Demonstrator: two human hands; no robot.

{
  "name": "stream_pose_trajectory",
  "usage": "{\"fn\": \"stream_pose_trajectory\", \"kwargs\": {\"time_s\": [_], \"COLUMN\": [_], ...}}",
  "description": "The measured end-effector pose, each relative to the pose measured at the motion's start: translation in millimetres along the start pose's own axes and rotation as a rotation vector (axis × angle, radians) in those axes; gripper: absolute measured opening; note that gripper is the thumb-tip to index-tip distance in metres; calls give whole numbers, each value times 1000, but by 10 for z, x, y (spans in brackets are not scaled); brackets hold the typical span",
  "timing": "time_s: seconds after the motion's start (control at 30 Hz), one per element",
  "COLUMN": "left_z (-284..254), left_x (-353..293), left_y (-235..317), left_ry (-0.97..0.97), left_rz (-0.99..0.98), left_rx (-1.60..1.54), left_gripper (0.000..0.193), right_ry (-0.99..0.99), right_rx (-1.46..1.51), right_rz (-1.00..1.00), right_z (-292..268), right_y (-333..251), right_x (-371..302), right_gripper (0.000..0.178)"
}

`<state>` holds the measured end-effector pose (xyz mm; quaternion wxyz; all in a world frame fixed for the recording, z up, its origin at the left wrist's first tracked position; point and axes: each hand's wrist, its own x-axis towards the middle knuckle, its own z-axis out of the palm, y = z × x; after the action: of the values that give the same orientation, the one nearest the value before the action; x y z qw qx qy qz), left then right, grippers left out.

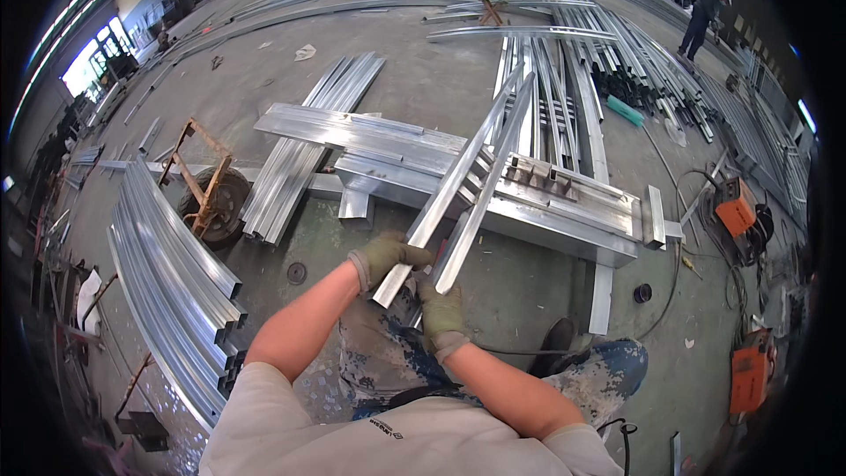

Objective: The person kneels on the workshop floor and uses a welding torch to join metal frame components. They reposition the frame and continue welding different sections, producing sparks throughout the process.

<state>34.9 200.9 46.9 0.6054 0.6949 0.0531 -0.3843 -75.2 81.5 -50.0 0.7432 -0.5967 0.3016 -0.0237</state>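
Note:
Two long shiny square metal tubes lean away from me over a metal beam stack, close together at their far ends. My left hand, in an olive work glove, is closed around the left metal tube near its close end. Just right of it and lower, my right hand, gloved alike, grips the near end of the right metal tube from below; its fingers are partly hidden. Under the tubes, the wide metal beam lies crosswise, with short metal pieces on top.
Bundled metal channels lie at left, beside a rusty-framed wheel. More channels stretch beyond. At right are orange machines with cables and a dark round object. A person stands far right near piled tubes.

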Motion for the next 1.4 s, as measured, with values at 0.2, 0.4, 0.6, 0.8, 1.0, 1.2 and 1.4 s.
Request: {"fn": "stream_pose_trajectory", "kwargs": {"time_s": [0.2,0.4,0.6,0.8,1.0,1.2,1.4], "left_z": [-268,-537,-713,-682,-991,-1068,-1195], "left_x": [50,304,549,717,883,992,1064], "left_y": [403,352,10,43,-35,-41,136], "left_ry": [-11,-47,-94,-113,-117,-121,-170], "left_rz": [9,-29,-53,-12,-38,-61,-25], "left_rx": [109,51,-132,-32,-30,32,15], "left_gripper": [43,38,37,29,32,35,29], "right_ry": [-45,58,38,2,34,81,88], "right_rx": [112,-65,-129,164,-125,-67,40], "right_rz": [-61,-6,35,-87,42,37,47], "right_z": [416,593,640,660,923,985,1212], "right_y": [-422,-478,-265,1,-57,-318,-49], "right_x": [-23,64,347,574,632,481,769], "right_gripper": [71,83,105,113,100,91,96]}}
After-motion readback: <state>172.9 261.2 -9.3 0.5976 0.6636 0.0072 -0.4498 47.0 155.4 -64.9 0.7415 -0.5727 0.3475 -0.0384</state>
